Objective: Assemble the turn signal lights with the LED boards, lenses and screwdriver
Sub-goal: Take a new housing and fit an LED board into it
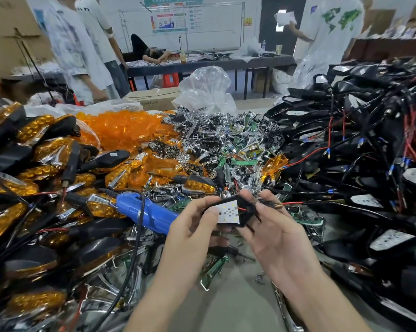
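Both hands, left [192, 226] and right [271, 233], grip a black housing [244, 220] just above the cluttered worktop [238, 295] — a tug on its red wire [293, 202] could drag the LED board [227, 213] askew.

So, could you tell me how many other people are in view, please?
4: a standing person at back left, a second person behind them, a slumped person at the far table, a person in a map-print shirt at back right. Others may be hidden.

You have one black housing [246, 214] with one LED board [227, 212], one blue screwdriver [144, 210] near left, and amber lenses [125, 128] beyond counting.
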Demonstrator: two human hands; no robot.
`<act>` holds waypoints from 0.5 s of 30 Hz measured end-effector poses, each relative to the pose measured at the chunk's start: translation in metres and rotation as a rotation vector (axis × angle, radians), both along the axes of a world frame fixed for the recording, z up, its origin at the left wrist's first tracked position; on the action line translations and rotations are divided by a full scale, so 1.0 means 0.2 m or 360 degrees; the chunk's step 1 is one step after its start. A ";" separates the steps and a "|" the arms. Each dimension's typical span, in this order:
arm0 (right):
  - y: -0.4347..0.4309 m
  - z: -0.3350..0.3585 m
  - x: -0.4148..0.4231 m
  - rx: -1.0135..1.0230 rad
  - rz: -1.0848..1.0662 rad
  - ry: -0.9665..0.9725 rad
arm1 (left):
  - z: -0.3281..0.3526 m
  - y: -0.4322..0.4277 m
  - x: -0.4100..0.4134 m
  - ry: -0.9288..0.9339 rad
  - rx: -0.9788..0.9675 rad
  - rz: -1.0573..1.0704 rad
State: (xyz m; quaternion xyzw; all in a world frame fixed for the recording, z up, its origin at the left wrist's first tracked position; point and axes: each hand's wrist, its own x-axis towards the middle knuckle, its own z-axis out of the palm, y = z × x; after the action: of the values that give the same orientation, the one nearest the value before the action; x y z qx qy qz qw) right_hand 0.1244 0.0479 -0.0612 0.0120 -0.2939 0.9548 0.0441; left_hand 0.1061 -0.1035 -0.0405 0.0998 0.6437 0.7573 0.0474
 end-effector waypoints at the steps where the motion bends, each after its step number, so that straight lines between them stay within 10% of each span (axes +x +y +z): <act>1: 0.00 0.00 0.00 0.0008 -0.0007 -0.0005 | 0.00 -0.01 -0.01 -0.0052 0.0045 -0.0046; 15: 0.01 -0.02 -0.01 0.0186 -0.0057 0.0016 | -0.02 -0.01 -0.02 -0.0194 0.0180 -0.0074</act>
State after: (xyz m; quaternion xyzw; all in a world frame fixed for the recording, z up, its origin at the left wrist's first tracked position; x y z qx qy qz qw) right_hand 0.1229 0.0491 -0.0647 0.0141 -0.3490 0.9350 0.0619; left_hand 0.1016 -0.1054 -0.0449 0.0710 0.5933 0.7958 0.0982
